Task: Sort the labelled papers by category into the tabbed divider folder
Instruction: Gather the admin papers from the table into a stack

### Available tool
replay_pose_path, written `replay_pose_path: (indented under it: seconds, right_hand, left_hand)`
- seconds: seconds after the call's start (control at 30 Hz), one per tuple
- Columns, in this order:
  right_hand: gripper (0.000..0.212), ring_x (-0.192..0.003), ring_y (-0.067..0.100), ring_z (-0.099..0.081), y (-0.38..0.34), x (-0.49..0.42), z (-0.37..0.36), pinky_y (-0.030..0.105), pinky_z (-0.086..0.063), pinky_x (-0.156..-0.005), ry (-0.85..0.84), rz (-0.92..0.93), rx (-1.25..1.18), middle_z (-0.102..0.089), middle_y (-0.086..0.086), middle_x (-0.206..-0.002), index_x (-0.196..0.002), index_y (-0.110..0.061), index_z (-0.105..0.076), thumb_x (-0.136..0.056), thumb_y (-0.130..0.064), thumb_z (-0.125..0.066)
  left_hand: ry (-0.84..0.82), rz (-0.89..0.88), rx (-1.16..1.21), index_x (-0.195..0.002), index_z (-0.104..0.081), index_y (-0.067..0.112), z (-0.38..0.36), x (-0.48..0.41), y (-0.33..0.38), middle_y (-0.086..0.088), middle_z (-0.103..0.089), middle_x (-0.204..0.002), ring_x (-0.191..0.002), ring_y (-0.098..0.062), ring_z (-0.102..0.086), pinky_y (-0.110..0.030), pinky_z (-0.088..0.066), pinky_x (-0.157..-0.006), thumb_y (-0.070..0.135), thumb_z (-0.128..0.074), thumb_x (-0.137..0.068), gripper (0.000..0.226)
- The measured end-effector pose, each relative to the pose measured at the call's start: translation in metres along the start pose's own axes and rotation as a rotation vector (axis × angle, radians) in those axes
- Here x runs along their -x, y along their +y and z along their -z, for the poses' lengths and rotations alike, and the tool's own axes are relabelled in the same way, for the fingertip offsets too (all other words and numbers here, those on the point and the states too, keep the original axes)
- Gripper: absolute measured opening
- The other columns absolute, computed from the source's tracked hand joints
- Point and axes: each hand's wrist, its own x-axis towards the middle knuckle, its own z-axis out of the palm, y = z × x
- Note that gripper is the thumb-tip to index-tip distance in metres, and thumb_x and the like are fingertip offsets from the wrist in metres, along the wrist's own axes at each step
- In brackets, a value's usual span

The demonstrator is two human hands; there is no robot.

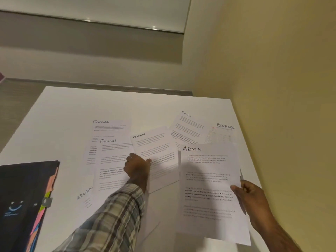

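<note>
Several labelled sheets lie spread on the white table (72, 110). My right hand (251, 192) grips an ADMIN sheet (209, 188) by its right edge, lifted over the table's near right. My left hand (137, 165), in a plaid sleeve, rests with curled fingers on a second ADMIN paper (156, 148) at the centre, thumb on its left edge. FINANCE papers lie at the back left (111, 127), centre left (112, 151), back right (189, 126) and far right (222, 132). Another ADMIN sheet (85, 196) is partly hidden under my left arm. The black tabbed divider folder (23, 197) lies at the near left with coloured tabs.
A yellow wall (281, 88) runs close along the table's right edge. Beyond the table's far edge is a grey floor and a white panel (109, 10) on the back wall. Bare tabletop shows along the far side and far left.
</note>
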Motion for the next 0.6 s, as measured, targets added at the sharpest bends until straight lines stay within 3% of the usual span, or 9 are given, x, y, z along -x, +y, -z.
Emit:
replay_pose_path:
  seconds: [0.13, 0.27, 0.4, 0.5, 0.6]
  right_hand:
    - [0.009, -0.072, 0.027, -0.063, 0.003, -0.004, 0.002, 0.037, -0.049, -0.073, 0.004, -0.018, -0.010, -0.072, 0.029, -0.088, -0.086, 0.004, -0.070, -0.093, -0.003, -0.070]
    - [0.008, -0.070, 0.025, -0.066, 0.002, -0.004, -0.001, 0.033, -0.050, -0.070, 0.013, -0.024, -0.008, -0.075, 0.019, -0.081, -0.085, -0.001, -0.072, -0.093, -0.003, -0.070]
    - [0.017, -0.067, 0.023, -0.054, 0.004, -0.008, -0.003, 0.034, -0.040, -0.070, -0.004, -0.028, 0.003, -0.060, 0.032, -0.077, -0.080, 0.001, -0.066, -0.091, -0.009, -0.073]
    - [0.014, -0.065, 0.025, -0.059, 0.001, -0.008, -0.003, 0.035, -0.046, -0.065, 0.006, -0.010, 0.018, -0.068, 0.027, -0.079, -0.083, -0.002, -0.070, -0.092, -0.012, -0.071]
    - [0.013, -0.069, 0.030, -0.070, -0.008, -0.009, -0.009, 0.046, -0.058, -0.065, 0.000, 0.020, -0.002, -0.076, 0.018, -0.084, -0.087, -0.001, -0.072, -0.095, -0.009, -0.067]
  left_hand:
    - [0.083, 0.004, -0.092, -0.155, -0.026, 0.003, -0.013, -0.013, 0.011, -0.018, -0.058, -0.128, -0.112, -0.034, -0.059, -0.042, -0.044, -0.095, 0.045, -0.078, -0.080, 0.100]
    - [0.098, -0.001, -0.117, -0.155, -0.026, 0.004, -0.019, -0.017, 0.021, -0.018, -0.064, -0.123, -0.109, -0.035, -0.061, -0.044, -0.044, -0.094, 0.020, -0.060, -0.094, 0.071]
    - [0.019, -0.018, 0.092, -0.124, -0.052, 0.001, -0.007, -0.008, 0.020, -0.020, -0.063, -0.118, -0.110, -0.042, -0.060, -0.050, -0.048, -0.094, 0.013, -0.050, -0.097, 0.029]
    - [-0.039, -0.100, 0.280, -0.112, -0.062, 0.003, 0.004, -0.003, 0.009, -0.017, -0.064, -0.111, -0.102, -0.037, -0.063, -0.044, -0.052, -0.083, 0.018, -0.049, -0.100, 0.024]
    - [-0.022, -0.231, 0.463, -0.097, -0.064, 0.005, 0.018, 0.011, -0.006, -0.010, -0.066, -0.092, -0.087, -0.032, -0.062, -0.034, -0.045, -0.069, 0.015, -0.047, -0.103, 0.021]
